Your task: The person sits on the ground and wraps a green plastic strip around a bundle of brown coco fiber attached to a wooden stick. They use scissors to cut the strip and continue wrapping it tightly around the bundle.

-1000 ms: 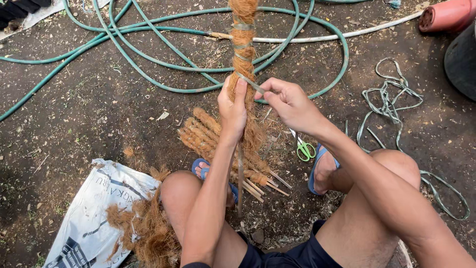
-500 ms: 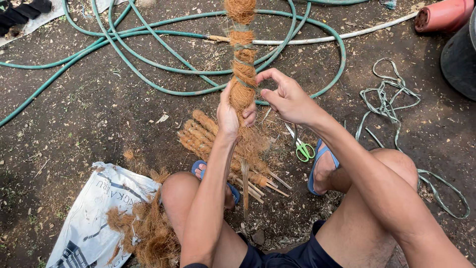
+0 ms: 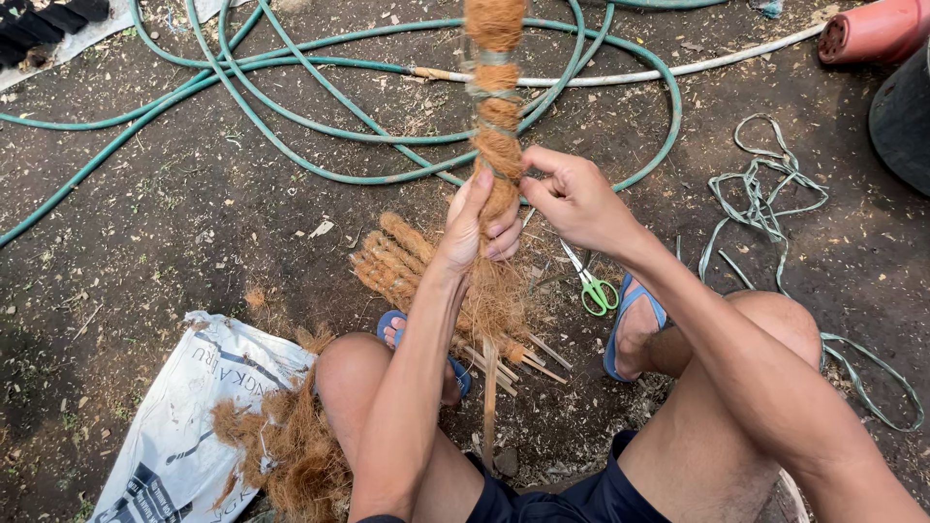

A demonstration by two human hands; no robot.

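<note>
Coir pole (image 3: pixel 496 116) unmoved; right hand (image 3: pixel 572 199) lower.

One hose (image 3: pixel 291 126), one scissors (image 3: pixel 593 286), one sack (image 3: pixel 184 416), maybe six bound sticks (image 3: pixel 397 257).

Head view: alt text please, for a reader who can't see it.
A seated person's left hand grips a fibre-wrapped pole while the right hand pinches a strap at it. On the dirt around lie a green hose, green-handled scissors, finished poles and a white sack spilling fibre.
</note>
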